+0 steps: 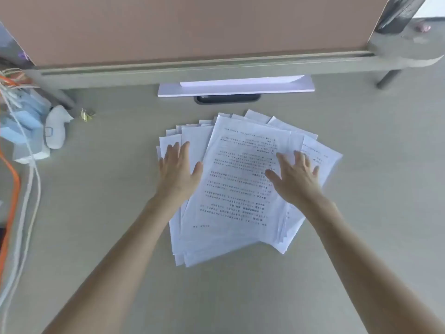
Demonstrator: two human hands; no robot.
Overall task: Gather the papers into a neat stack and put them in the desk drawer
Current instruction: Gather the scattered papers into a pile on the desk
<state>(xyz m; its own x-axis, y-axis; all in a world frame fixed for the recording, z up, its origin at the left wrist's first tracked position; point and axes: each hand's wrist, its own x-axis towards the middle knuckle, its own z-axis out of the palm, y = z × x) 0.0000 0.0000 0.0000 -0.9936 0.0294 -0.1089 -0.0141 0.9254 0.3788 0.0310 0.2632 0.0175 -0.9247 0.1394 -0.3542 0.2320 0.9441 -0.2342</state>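
Resting both our hands flat on the papers [236, 189], we have the left hand [179, 171] on the left edge of the fan and the right hand [295, 177] on its right part, fingers spread wide and palms down, neither one gripping anything. The papers lie in one loose, skewed fan at the middle of the counter [361, 237]; the top sheet is printed with text, and the sheets beneath overlap too much for us to count them.

Beyond the papers, at the far side, sits one dark slot [227, 98] set into the counter, and just past it one white flat box [236, 88] lies against the foot of the brown partition [192, 27]. At the far left we see one white handheld device [56, 131], one small gold clip [86, 115] just beside it, and a pale blue pile [21, 126] whose pieces we cannot tell apart. One orange cable [10, 213] and white cables [31, 189] run down the left edge, well apart from the papers. Nothing lies between our hands and the sheets.
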